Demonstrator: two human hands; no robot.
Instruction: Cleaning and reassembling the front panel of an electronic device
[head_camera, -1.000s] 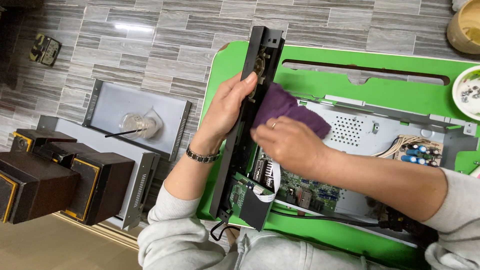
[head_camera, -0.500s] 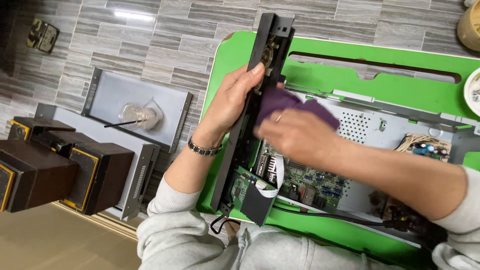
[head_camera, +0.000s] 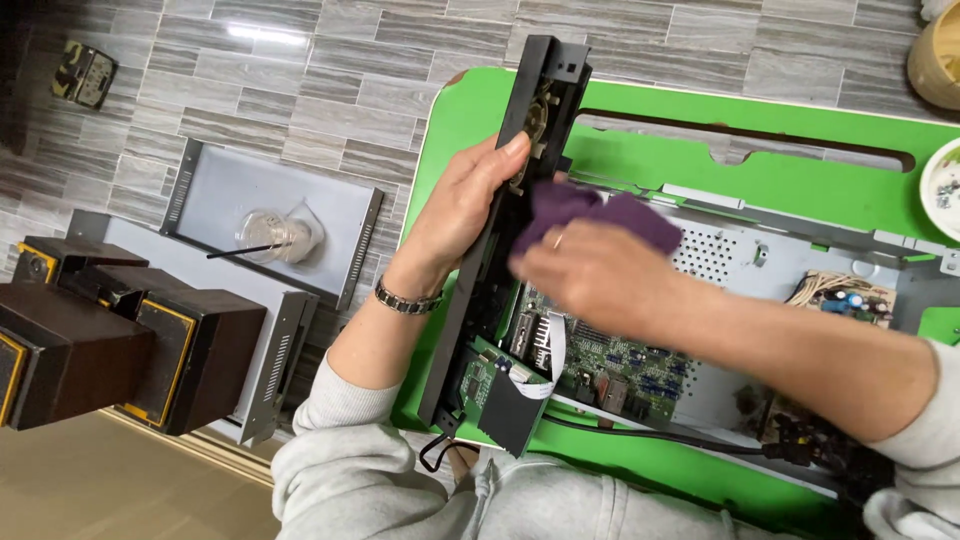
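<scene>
My left hand (head_camera: 462, 215) grips a long black front panel (head_camera: 540, 100) of an opened electronic device, holding it on edge over a green table (head_camera: 800, 130). A bracelet sits on that wrist. My right hand (head_camera: 590, 275), blurred by motion, presses a purple cloth (head_camera: 600, 212) against the panel's inner face. Under the hands lies the grey metal chassis (head_camera: 740, 262) with a green circuit board (head_camera: 610, 360) and a white ribbon cable (head_camera: 552, 350).
A grey metal cover (head_camera: 250, 200) lies on the tiled floor at the left with a clear plastic cup (head_camera: 272, 232) on it. Dark brown speaker boxes (head_camera: 110, 345) stand at the lower left. A white dish of small parts (head_camera: 940, 190) sits on the table's right edge.
My right hand with the purple cloth has slid along the panel and back, wiping. The left hand keeps its grip on the panel.
</scene>
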